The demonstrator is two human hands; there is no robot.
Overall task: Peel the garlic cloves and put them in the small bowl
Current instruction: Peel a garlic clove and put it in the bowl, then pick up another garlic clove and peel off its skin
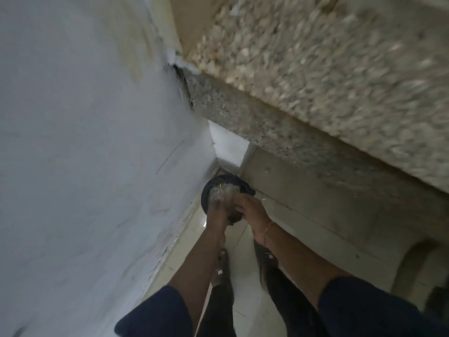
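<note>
Both my hands reach down over a round bin lined with a black bag [206, 193] that stands on the floor in the corner. A heap of pale, papery garlic skins [224, 192] lies in its mouth. My left hand [216, 216] points down into the skins, and blur hides how its fingers lie. My right hand [251, 210] is beside it, fingers curled round a dark object [233, 218] at the bin's near edge; I cannot tell what this object is. No garlic cloves and no small bowl are in view.
A white wall [85, 142] fills the left. A speckled stone counter [328, 81] juts out above the bin on the right, with a pale cabinet front [328, 215] under it. My feet in dark sandals [266, 261] stand on the light floor tiles [240, 242].
</note>
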